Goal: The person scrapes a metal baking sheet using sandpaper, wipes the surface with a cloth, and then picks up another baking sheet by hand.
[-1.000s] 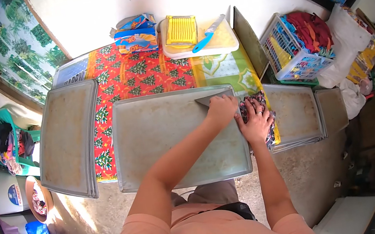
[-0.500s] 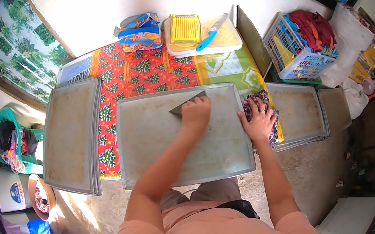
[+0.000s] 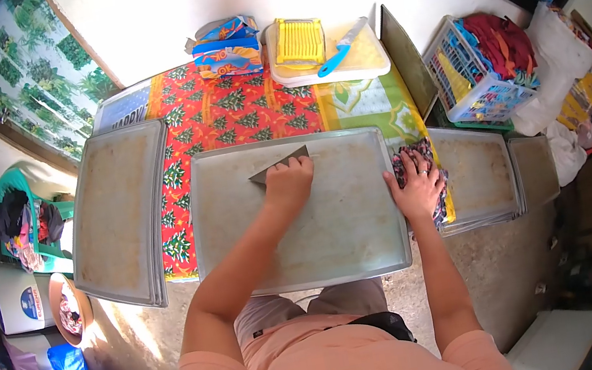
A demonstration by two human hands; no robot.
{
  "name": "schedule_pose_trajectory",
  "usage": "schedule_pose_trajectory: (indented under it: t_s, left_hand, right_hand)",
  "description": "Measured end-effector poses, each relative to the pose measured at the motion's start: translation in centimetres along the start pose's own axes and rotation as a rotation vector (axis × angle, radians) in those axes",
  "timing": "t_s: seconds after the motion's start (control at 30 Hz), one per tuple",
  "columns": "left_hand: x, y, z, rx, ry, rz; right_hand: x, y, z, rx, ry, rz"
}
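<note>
A grey metal baking tray (image 3: 335,233) lies in front of me at the table's near edge, its surface worn and stained. My left hand (image 3: 289,182) is closed around a flat, dark scraper (image 3: 279,164) and presses it against the tray's upper middle. The scraper's grip is hidden under my fingers. At the tray's right side, my right hand (image 3: 418,185) lies with its fingers spread over a dark patterned cloth (image 3: 440,202). The thumb of that hand is at the tray's rim.
Stacked trays stand left (image 3: 118,213) and right (image 3: 473,168). Behind are a blue package (image 3: 227,52) and a white tub (image 3: 370,68) topped with a yellow-framed item (image 3: 299,43) and a blue-handled spatula (image 3: 341,52). A laundry basket (image 3: 488,104) sits far right.
My left hand has slid the scraper leftward over the tray. My right hand stays on the cloth, and the whole view has shifted slightly.
</note>
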State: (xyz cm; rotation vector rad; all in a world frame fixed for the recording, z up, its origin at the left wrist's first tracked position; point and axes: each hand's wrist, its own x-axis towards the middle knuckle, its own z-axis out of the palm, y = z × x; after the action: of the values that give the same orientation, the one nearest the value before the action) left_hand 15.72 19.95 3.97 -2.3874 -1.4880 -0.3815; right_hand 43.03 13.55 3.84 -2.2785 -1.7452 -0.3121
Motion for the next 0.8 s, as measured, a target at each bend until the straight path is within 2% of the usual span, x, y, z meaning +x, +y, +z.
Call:
schedule_pose_trajectory:
  t_s: [0.23,0.33,0.43,0.53,0.63,0.8]
  left_hand:
    - [-0.60,-0.39,0.33,0.030,0.004,0.050]
    - [-0.10,-0.90,0.07,-0.015,0.066,0.010]
    - [-0.40,-0.42,0.54,0.042,0.058,0.068]
    - [-0.25,-0.74,0.61,0.014,0.123,0.015]
    - [-0.30,-0.63,0.59,0.049,0.078,0.065]
    - [-0.23,-0.64,0.83,0.028,0.119,0.058]
  right_hand:
    - [-0.03,-0.08,-0.09,-0.008,0.005,-0.003]
    - [-0.09,-0.09,-0.11,-0.002,0.005,-0.001]
    - [-0.10,-0.04,0.11,-0.006,0.013,0.000]
    - [-0.13,-0.08,0.05,-0.005,0.017,-0.004]
    - [-0.04,-0.02,0.05,-0.014,-0.049,0.023]
    - [-0.06,-0.10,-0.06,-0.013,-0.001,0.000]
